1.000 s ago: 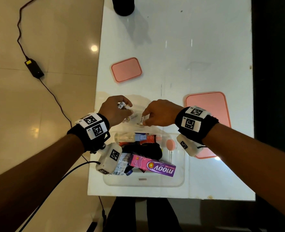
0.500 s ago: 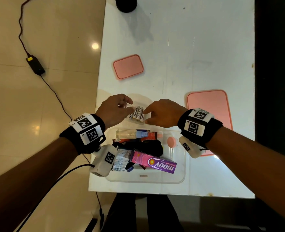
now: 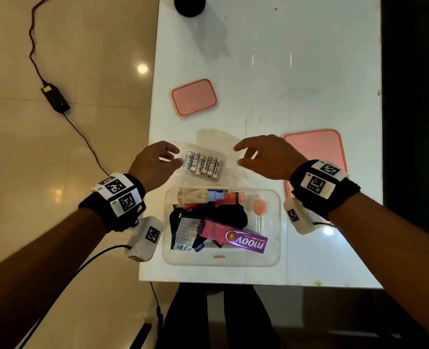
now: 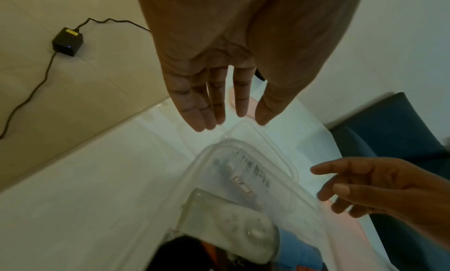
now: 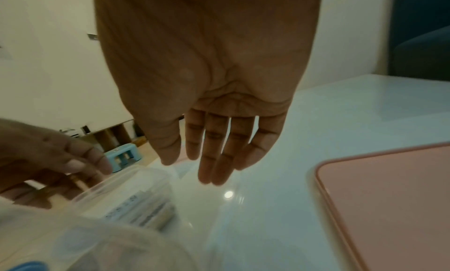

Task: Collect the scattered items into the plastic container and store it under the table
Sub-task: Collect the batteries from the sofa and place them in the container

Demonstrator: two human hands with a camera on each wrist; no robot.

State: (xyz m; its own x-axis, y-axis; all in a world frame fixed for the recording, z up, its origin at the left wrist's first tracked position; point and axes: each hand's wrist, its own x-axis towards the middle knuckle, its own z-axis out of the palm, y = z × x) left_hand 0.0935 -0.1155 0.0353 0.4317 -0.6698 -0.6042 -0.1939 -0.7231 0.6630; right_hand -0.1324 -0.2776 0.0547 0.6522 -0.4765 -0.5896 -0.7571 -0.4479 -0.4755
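A small clear box of white batteries [image 3: 202, 166] lies on the white table just beyond the large clear plastic container [image 3: 274, 250]. That container holds a spray bottle [image 3: 195, 195], a purple "moov" carton [image 3: 236, 239], a black cloth and other items. My left hand [image 3: 174, 155] hovers open at the battery box's left end. My right hand [image 3: 238, 154] is open to its right and touches nothing. The left wrist view shows my left hand [image 4: 231, 117] with straight fingers above the battery box [image 4: 246, 171]. In the right wrist view my right hand [image 5: 194, 165] is empty beside the battery box [image 5: 141, 207].
A small pink lid [image 3: 194, 97] lies farther up the table. A large pink lid [image 3: 316, 149] sits right of my right hand, also in the right wrist view [image 5: 394, 202]. A black object [image 3: 189, 5] stands at the far edge. A power adapter [image 3: 55, 98] and cable lie on the floor to the left.
Both hands were pinching batteries over the small clear box. They have since let go, opened and drawn apart sideways, leaving the batteries in a row inside it.
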